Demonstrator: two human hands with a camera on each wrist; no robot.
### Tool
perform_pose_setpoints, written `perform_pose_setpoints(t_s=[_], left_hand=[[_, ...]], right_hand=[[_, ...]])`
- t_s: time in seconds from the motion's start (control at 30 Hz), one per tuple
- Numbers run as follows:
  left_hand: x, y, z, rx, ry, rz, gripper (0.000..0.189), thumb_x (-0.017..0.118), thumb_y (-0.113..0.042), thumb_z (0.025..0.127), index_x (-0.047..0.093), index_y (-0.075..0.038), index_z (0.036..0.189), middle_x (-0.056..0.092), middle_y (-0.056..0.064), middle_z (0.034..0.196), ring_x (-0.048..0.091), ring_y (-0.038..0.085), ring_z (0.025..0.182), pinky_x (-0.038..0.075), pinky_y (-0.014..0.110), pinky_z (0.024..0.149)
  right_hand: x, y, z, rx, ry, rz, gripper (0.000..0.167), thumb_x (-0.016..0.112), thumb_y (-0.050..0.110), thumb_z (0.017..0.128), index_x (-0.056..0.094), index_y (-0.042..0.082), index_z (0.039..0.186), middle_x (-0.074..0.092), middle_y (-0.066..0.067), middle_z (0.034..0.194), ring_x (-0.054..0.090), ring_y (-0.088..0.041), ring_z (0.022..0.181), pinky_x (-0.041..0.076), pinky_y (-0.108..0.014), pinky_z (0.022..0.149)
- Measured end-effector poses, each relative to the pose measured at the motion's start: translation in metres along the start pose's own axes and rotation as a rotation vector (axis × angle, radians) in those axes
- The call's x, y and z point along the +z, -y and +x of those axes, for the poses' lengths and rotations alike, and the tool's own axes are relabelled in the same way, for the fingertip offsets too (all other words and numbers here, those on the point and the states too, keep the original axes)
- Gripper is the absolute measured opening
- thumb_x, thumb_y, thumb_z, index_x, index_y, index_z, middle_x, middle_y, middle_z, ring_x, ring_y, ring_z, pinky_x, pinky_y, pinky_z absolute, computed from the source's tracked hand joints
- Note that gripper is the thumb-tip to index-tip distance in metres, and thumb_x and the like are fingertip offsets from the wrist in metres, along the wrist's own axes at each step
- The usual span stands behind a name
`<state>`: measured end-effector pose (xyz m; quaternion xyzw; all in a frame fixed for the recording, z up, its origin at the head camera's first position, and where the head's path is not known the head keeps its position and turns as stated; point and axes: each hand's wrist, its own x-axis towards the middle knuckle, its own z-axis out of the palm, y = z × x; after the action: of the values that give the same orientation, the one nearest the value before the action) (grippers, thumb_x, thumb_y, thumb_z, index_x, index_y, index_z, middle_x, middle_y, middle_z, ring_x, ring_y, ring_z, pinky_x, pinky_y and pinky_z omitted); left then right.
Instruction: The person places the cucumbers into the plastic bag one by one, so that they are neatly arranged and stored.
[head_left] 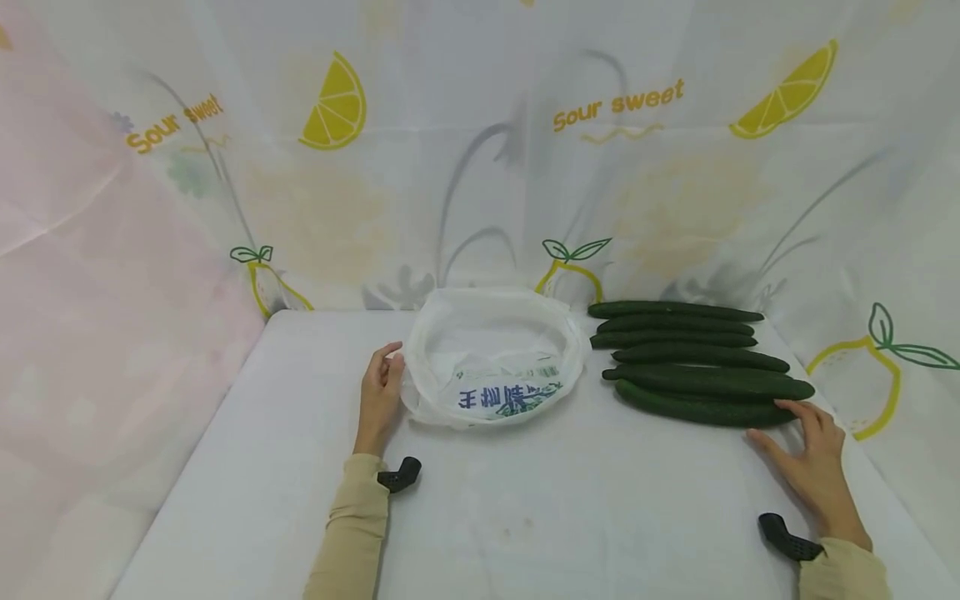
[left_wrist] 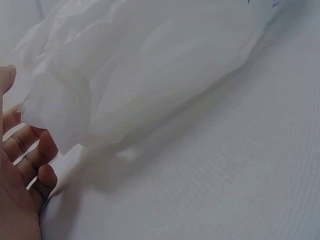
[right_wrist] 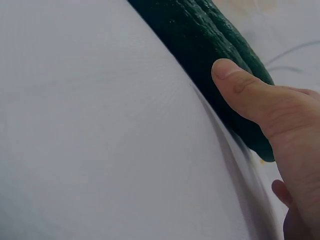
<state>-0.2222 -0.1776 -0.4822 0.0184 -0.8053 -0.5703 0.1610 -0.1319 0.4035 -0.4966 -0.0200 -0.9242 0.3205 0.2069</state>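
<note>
A white plastic bag point(head_left: 573, 350) with blue and green print stands with its mouth spread wide at the middle of the table. My left hand point(head_left: 381, 400) is at the bag's left side, fingers loosely bent beside the plastic point(left_wrist: 150, 85). On the right lie several long dark green cucumbers point(head_left: 701, 355), side by side. My right hand point(head_left: 817, 467) is at the right end of the nearest cucumber point(head_left: 690, 406), fingertips on that end and thumb spread apart toward the front. In the right wrist view the thumb point(right_wrist: 240, 85) overlaps the cucumber point(right_wrist: 200, 55).
A white cloth covers the table point(head_left: 525, 517). Behind it and at both sides hangs a pale curtain point(head_left: 465, 167) printed with lemons and lettering. A black device point(head_left: 401, 475) is strapped to the left wrist, another point(head_left: 787, 537) to the right.
</note>
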Motion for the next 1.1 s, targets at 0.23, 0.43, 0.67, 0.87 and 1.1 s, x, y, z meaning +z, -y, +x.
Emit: perform_pose_setpoints(t_s=[0.23, 0.43, 0.67, 0.87, 1.1], left_hand=[[0.0, -0.001, 0.002, 0.003, 0.008, 0.001, 0.039, 0.048, -0.023, 0.098, 0.052, -0.002, 0.13, 0.056, 0.011, 0.09, 0.046, 0.003, 0.061, 0.039, 0.018, 0.062], [0.004, 0.019, 0.006, 0.021, -0.021, -0.011, 0.035, 0.054, -0.026, 0.096, 0.056, -0.011, 0.127, 0.06, 0.009, 0.092, 0.054, 0.002, 0.066, 0.041, 0.016, 0.063], [0.002, 0.02, 0.006, 0.002, -0.016, 0.002, 0.031, 0.055, -0.017, 0.095, 0.057, -0.013, 0.126, 0.062, 0.011, 0.097, 0.051, 0.002, 0.064, 0.039, 0.015, 0.06], [0.002, 0.018, 0.009, -0.008, 0.004, -0.016, 0.032, 0.053, -0.011, 0.095, 0.056, -0.005, 0.126, 0.061, 0.018, 0.099, 0.05, 0.003, 0.065, 0.038, 0.015, 0.06], [0.005, 0.02, 0.008, -0.006, 0.006, 0.006, 0.028, 0.053, -0.02, 0.096, 0.059, -0.015, 0.123, 0.061, 0.008, 0.097, 0.048, 0.006, 0.063, 0.038, 0.017, 0.062]], right_hand=[[0.002, -0.001, -0.001, -0.047, -0.072, -0.008, 0.052, 0.078, 0.009, 0.074, 0.055, -0.002, 0.119, 0.037, -0.029, 0.124, 0.027, -0.026, 0.118, 0.013, -0.053, 0.088], [0.003, 0.0, 0.001, -0.058, -0.073, -0.021, 0.051, 0.079, 0.011, 0.074, 0.057, 0.0, 0.119, 0.035, -0.026, 0.115, 0.02, -0.005, 0.11, 0.014, -0.056, 0.084], [0.004, 0.001, 0.003, -0.077, -0.039, 0.013, 0.046, 0.078, 0.009, 0.074, 0.056, -0.002, 0.113, 0.037, -0.027, 0.124, 0.023, -0.047, 0.118, 0.013, -0.064, 0.093], [-0.002, 0.001, 0.0, 0.002, 0.05, -0.002, 0.05, 0.075, 0.02, 0.08, 0.052, 0.002, 0.12, 0.042, -0.027, 0.13, 0.025, -0.049, 0.126, 0.014, -0.067, 0.103], [-0.009, 0.0, -0.007, 0.048, 0.124, -0.013, 0.046, 0.071, 0.03, 0.084, 0.056, 0.012, 0.123, 0.04, 0.026, 0.117, 0.034, -0.008, 0.12, 0.024, -0.049, 0.098]])
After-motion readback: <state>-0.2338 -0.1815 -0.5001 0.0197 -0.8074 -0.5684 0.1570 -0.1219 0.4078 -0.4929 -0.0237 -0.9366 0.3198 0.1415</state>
